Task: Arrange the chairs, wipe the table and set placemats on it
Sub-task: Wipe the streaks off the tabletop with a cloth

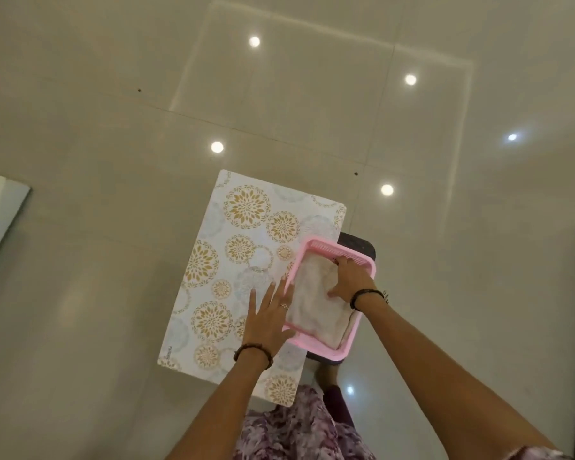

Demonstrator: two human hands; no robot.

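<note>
While the left hand (269, 322) lay flat and open on the patterned placemat (233, 260), the right hand (349, 277) gripped the soft, light cloth (312, 303) in the pink basket (359, 257) at three o'clock, best gathered by its bunched middle.

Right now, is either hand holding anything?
The right hand grips the cloth in the pink basket by its far end; the left hand holds nothing.

We list one glossy beige tiled floor (113, 293), and standing on it a small dark stool (362, 242), which bears a white rectangular placemat with gold floral medallions (233, 260) and a pink plastic slotted basket (339, 250) overlapping the mat's right edge.
</note>
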